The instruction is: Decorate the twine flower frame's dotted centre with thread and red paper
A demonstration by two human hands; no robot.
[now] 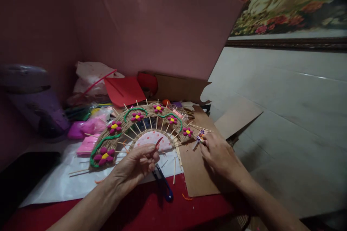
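Note:
My left hand [143,158] pinches a thin, pointed red piece [159,141] between thumb and fingers, in front of the woven fan-shaped craft. My right hand [218,153] is over the brown cardboard, its fingers closed on a small white thing with a purple and orange pattern [201,136]; its kind is unclear. The arched twine-and-stick craft [125,120] carries several magenta flowers with yellow centres and green curled strips. Inside its arch lies a pale half-round piece with red dots [151,139]. Below my left hand a dark blue-handled cutter [164,184] rests on the table.
White sheeting [65,180] covers part of the red table [130,213]. A cardboard sheet [199,182] lies at the right. Behind are pink packets [90,126], a red sheet [125,91] and a cardboard flap [179,87]. A purple container [38,104] stands at left.

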